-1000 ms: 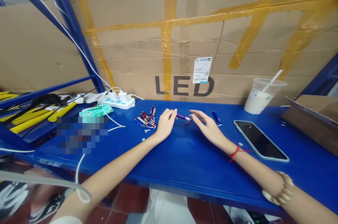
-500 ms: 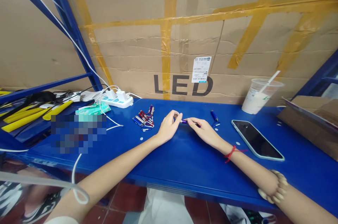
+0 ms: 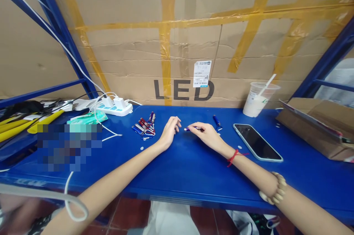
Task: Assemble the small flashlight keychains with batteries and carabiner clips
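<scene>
My right hand (image 3: 208, 135) pinches a small purple keychain flashlight (image 3: 187, 129), its end sticking out to the left past the fingertips. Just left of it is my left hand (image 3: 168, 133), apart from the flashlight, with loosely bent fingers and nothing visible in them. A group of red, blue, silver and purple mini flashlights with carabiner clips (image 3: 144, 126) lies on the table left of my left hand. Beyond my right hand lies a single blue mini flashlight (image 3: 216, 120) with its clip.
On the blue table (image 3: 177, 176), a phone (image 3: 257, 141), a drink cup with straw (image 3: 256, 102) and an open cardboard box (image 3: 312, 128) stand to the right. At left are a power strip (image 3: 117, 109), a green packet (image 3: 87, 118) and white cables. A large carton (image 3: 132, 58) stands behind.
My left hand has come away from the flashlight, its fingers loosening. The flashlight stays in my right hand. The whole view has shifted, so the scene sits further left.
</scene>
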A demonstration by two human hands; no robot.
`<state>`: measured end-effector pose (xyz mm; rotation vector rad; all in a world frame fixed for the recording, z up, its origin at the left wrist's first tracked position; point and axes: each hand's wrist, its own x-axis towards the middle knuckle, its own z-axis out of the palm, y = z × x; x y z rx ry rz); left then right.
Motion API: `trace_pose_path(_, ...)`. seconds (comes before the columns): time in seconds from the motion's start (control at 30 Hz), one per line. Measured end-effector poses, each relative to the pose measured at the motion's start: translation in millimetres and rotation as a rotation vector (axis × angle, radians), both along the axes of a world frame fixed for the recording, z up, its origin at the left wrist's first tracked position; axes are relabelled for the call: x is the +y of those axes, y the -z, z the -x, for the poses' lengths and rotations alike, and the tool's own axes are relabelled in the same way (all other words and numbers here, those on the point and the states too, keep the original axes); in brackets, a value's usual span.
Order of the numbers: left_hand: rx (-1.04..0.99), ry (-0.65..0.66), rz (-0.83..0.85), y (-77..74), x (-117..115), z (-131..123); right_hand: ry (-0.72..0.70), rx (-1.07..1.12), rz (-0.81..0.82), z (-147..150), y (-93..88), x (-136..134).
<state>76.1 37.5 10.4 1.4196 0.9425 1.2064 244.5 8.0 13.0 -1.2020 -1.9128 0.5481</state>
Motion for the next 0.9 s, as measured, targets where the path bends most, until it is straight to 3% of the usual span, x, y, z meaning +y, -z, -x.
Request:
trace_pose_path(0.3,-0.005,0.005,0.043,-1.2,0.0,-1.4,0.009,0.006,-0.011,0.5,0.5,0.0)
trace_pose_path(0.53,-0.003,0.01,0.039,-0.9,-0.1,-1.2,-0.066,-0.002,-0.004,1.7,-1.8,-1.7)
trace_pose_path(0.9,-0.001,-0.002,0.048,-0.9,0.6,-2.0,-0.019,-0.054,-0.022,1.2,1.3,-0.7)
